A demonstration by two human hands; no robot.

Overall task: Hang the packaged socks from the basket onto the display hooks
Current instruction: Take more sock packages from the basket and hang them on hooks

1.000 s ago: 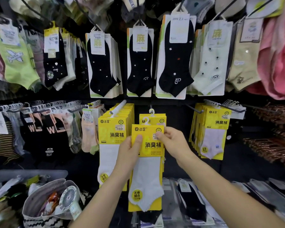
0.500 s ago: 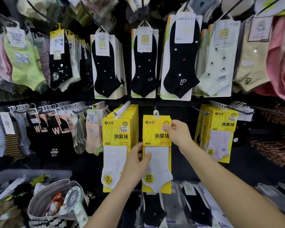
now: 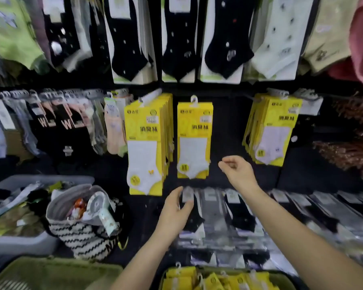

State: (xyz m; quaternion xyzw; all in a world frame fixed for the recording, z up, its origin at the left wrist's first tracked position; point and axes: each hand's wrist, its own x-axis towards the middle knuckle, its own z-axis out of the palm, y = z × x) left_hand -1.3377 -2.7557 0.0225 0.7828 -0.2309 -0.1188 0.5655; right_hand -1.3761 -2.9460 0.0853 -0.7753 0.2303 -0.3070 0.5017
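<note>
A yellow sock pack (image 3: pixel 194 139) hangs alone and upright from the middle hook (image 3: pixel 194 99) of a shop display, a white sock showing in its lower half. Both of the person's hands are below it and apart from it, holding nothing. The right hand (image 3: pixel 237 170), fingers loosely curled, is just off the pack's lower right corner. The left hand (image 3: pixel 176 210), fingers relaxed, is lower, over flat black-sock packets (image 3: pixel 239 212) laid on the shelf; blur hides whether it touches them. More yellow packs (image 3: pixel 214 279) lie in the basket (image 3: pixel 284 278) at the bottom edge. A full stack (image 3: pixel 145 143) of the same packs hangs just left of the single one, and another stack (image 3: pixel 270 130) well to the right. Black socks (image 3: pixel 130 38) on cards fill the row above. At lower left a striped bag (image 3: pixel 82 237) holds a small fan (image 3: pixel 101 210).
</note>
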